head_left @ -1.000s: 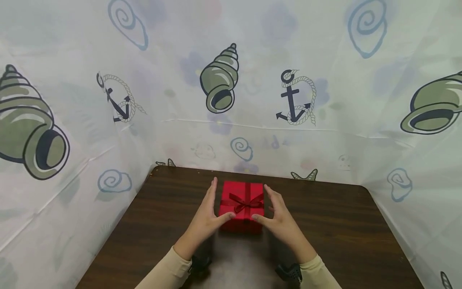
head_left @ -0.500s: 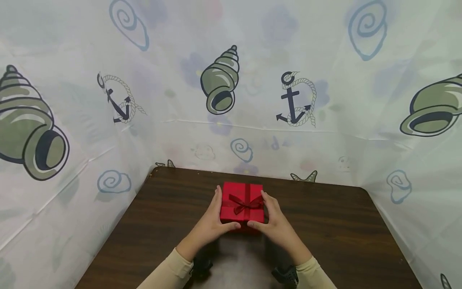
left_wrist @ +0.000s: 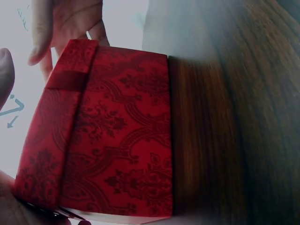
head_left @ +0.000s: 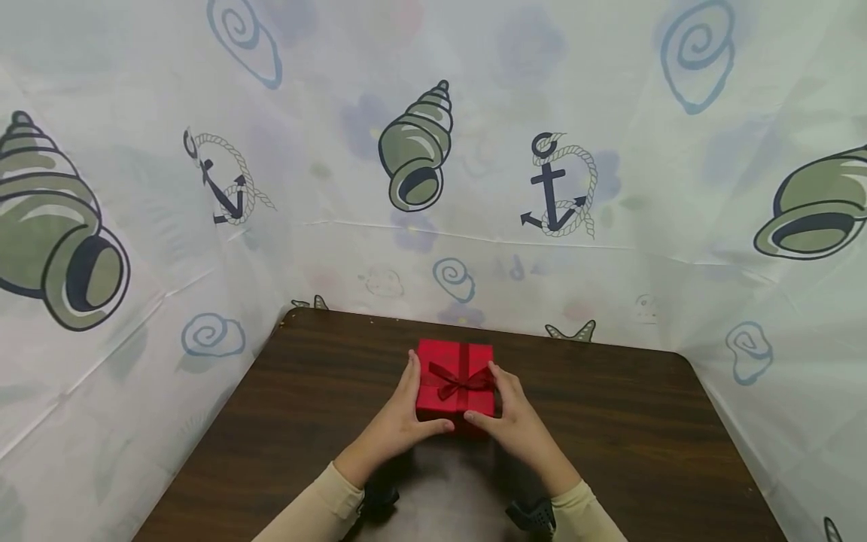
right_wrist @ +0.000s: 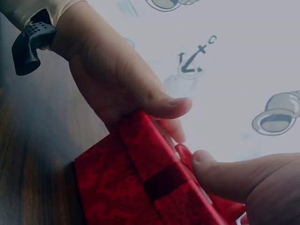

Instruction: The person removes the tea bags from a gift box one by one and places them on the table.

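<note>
Our left grip [head_left: 396,420] and right grip [head_left: 520,421] are clamped on the red box [head_left: 440,357] from both sides; it stands upon the brown surface [head_left: 630,429], with ribbon bow [head_left: 462,385] on top.

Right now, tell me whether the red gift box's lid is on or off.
On: in the left wrist view, the lid caps and overlaps the red box; in the head view, a bow sits on top.

The left hand [head_left: 396,418] and right hand [head_left: 518,421] block both sides of the red box [head_left: 447,361]. Bare counter [head_left: 623,421] extends outward past each; patterned cloth [head_left: 501,278] closes off the rear.
</note>
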A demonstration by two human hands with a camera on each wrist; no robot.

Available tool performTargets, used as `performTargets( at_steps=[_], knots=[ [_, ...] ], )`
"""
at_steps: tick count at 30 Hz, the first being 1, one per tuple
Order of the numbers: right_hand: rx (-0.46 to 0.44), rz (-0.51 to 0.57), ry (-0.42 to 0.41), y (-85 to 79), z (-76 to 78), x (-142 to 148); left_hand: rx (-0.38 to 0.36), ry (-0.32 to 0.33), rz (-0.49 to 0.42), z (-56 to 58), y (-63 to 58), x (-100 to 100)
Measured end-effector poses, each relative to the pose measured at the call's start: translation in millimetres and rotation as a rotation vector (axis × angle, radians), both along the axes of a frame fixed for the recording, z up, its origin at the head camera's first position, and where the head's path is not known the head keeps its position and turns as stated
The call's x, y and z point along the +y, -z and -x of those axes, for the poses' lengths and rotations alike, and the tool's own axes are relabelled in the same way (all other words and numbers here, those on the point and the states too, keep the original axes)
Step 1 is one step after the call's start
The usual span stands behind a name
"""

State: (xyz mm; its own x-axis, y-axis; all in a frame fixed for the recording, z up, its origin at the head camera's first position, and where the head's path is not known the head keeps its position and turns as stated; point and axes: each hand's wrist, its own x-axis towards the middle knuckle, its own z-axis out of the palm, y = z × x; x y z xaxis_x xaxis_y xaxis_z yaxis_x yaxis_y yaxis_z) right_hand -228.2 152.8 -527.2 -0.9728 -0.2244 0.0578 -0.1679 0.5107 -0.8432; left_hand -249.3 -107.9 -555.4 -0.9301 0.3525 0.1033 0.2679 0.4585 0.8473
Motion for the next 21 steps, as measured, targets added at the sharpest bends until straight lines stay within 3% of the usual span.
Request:
performTargets(
  at_steps=[14, 21],
  knots=[
    [-0.024, -0.080, 0.068, 9.3, 3.2, -2, -0.026, -0.007, 0.001, 8.1, 9.6, -4],
    [-0.059, -0.086, 0.079, 11.9, 3.3, -2, -0.031, -0.014, -0.007, 7.9, 8.7, -7]
  ],
)
